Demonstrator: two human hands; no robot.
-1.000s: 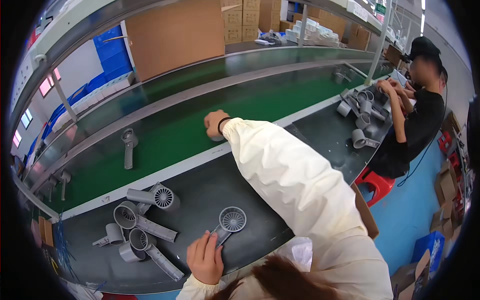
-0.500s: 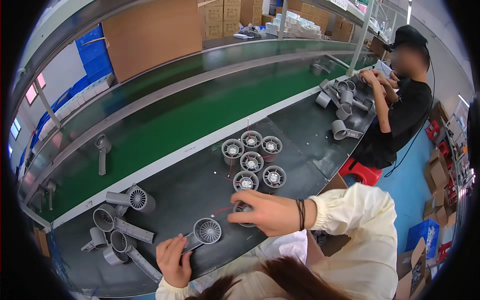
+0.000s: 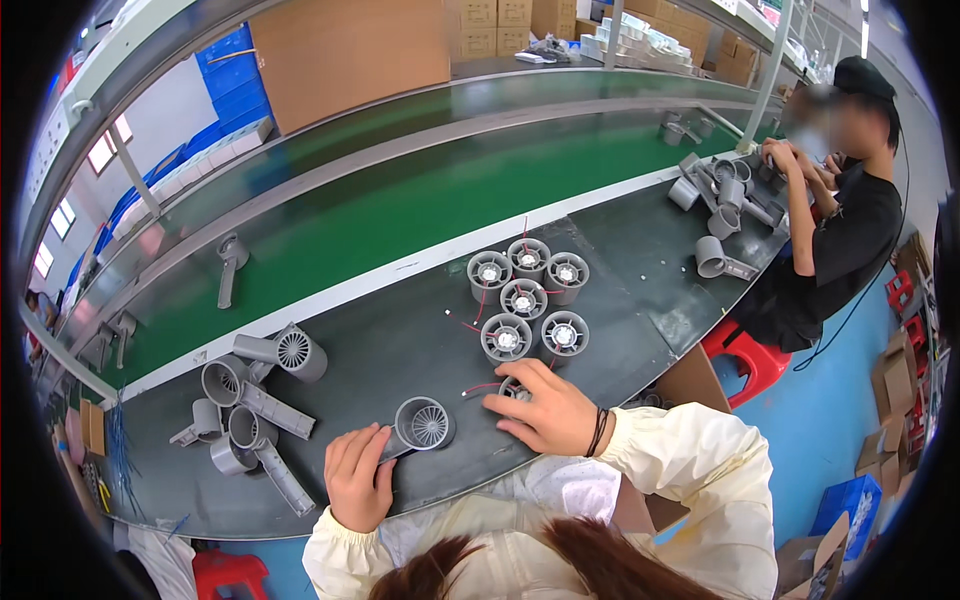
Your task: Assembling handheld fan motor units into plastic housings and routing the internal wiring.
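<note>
Near the front edge of the dark table, my left hand (image 3: pixel 358 478) is closed round the handle of a grey plastic fan housing (image 3: pixel 424 424). The housing's round barrel faces up, with a spoked grille inside. My right hand (image 3: pixel 552 412) grips a round grey fan unit (image 3: pixel 514 390) from above, covering most of it. A red wire (image 3: pixel 481 388) with a small white connector sticks out from that unit toward the left. Just beyond my right hand stands a cluster of similar round fan units (image 3: pixel 524 299), white centres up, with thin red wires.
Several grey handled housings (image 3: pixel 262 410) lie piled at the left. Behind the table's white rail runs a green conveyor belt (image 3: pixel 380 205) carrying a grey housing (image 3: pixel 231 270). At the right, a co-worker (image 3: pixel 850 220) in black handles parts beside another grey pile (image 3: pixel 725 200). A red stool (image 3: pixel 745 360) stands there.
The view has shifted, so the scene sits further right. My right hand still grips the fan unit, now close against the cluster. My left hand keeps hold of the housing's handle.
</note>
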